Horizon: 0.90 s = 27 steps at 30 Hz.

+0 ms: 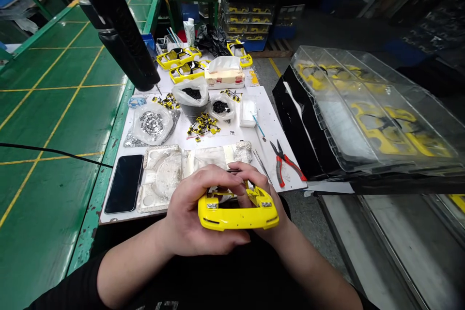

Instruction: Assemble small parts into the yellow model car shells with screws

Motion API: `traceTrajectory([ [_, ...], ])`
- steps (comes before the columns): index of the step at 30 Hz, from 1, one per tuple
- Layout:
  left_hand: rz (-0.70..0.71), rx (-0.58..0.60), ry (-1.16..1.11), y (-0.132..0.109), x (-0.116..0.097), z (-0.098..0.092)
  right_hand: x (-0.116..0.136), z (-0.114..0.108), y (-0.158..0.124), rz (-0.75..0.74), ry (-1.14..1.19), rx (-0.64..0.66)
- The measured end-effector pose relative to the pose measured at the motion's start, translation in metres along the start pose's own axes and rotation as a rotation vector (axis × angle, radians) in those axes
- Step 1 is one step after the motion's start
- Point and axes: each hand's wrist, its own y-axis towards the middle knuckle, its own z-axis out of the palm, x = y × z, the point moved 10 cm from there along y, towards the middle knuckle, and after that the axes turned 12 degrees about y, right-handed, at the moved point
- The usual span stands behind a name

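My left hand [194,210] and my right hand [259,198] both grip a glossy yellow model car body [238,214] from its sides, with its front end toward me. My fingers curl over the top and hide much of its inside. A thin dark tool tip [234,170] shows above my fingers, though I cannot tell which hand holds it. Just beyond my hands lies a white moulded foam tray [162,179]. Steel tweezers [261,165] and red-handled pliers [285,162] lie on the white work sheet [261,128] to the right.
A black phone [124,184] lies left of the foam. Bags of small black parts [191,94] and small yellow parts [203,126] lie ahead. A clear plastic tray of yellow bodies [374,111] sits to the right. A black column [119,29] rises at the far left of the bench.
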Motion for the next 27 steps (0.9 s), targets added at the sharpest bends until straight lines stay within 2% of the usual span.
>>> traceTrajectory([
  [7, 0.046, -0.008, -0.008, 0.0, -0.003, 0.002, -0.004, -0.001, -0.003, 0.03, 0.002, 0.006],
  [15, 0.03, 0.008, 0.001, -0.001, -0.002, 0.001, -0.007, 0.0, -0.004, 0.02, 0.001, -0.003],
  [27, 0.01, -0.032, 0.045, -0.003, 0.002, -0.002, 0.004, 0.0, 0.001, -0.01, 0.007, 0.001],
])
